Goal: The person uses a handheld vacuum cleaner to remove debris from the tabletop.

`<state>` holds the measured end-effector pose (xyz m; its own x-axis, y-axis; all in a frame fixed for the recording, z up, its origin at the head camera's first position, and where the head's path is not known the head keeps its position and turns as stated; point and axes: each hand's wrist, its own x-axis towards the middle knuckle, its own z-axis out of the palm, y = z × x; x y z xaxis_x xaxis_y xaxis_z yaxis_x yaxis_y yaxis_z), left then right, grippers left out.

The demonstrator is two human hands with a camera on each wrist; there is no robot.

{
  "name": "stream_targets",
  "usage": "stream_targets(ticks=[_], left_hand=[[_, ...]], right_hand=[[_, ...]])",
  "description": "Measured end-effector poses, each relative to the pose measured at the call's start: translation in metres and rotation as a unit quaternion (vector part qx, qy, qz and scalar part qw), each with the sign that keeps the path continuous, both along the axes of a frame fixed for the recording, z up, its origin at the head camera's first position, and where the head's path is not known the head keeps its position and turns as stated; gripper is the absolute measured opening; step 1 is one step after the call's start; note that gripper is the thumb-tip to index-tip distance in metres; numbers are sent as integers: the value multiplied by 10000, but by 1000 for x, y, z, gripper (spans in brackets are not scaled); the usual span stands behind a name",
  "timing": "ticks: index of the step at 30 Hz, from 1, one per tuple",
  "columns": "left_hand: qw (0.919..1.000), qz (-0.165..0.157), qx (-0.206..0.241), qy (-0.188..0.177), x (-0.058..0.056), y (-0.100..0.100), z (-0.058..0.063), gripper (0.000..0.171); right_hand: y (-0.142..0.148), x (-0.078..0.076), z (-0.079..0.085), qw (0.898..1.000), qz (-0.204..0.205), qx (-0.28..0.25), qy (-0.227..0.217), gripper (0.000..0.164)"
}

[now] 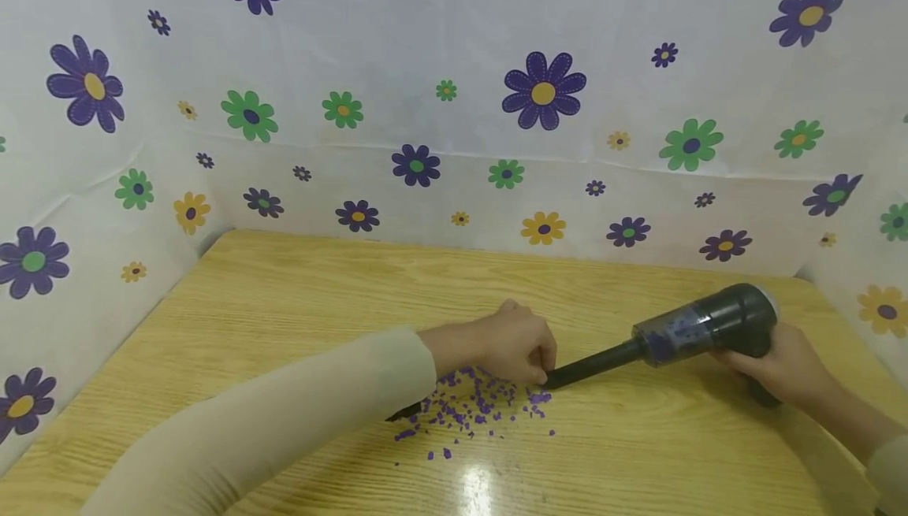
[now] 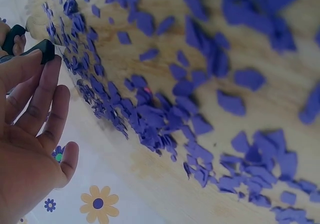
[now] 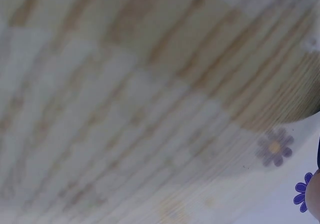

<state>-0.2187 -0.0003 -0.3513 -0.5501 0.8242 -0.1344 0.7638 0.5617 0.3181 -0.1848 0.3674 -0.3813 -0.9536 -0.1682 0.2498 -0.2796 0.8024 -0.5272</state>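
- Floral-print backdrop sheet, white with purple, green and yellow daisies, hung behind the worktop and along both its sides.
- Worktop, yellow-brown wood grain, glossy, a light reflected near the front.
- Sleeve, pale, long, covering the left arm to the wrist.
- Handheld vacuum cleaner, dark body, held at the right of the worktop, tilted, its front end pointing down and left.
- Left hand, thumb and forefinger pinching the nozzle's tip, the other fingers spread.
- Right hand, wrapped around the vacuum's handle.
- Dust canister, clear, between body and nozzle, purple bits inside.
- Nozzle, black, narrow, its tip just beside the scraps.
- Dark item, one, below the left cuff; mostly hidden, possibly strapped to the wrist.
- Scraps, purple, many, small and angular, scattered on the worktop below the left hand.
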Motion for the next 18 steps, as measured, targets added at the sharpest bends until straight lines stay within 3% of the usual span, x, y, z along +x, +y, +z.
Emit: stream_targets(ticks=[12, 18], left_hand=[[9997, -95, -6, -235, 11, -3, 1, 10], [9996, -163, -18, -234, 18, -3, 1, 9]], right_hand=[[-3, 8, -1, 9993, 327, -207, -2, 20], [0, 12, -3, 9990, 303, -335, 5, 18]])
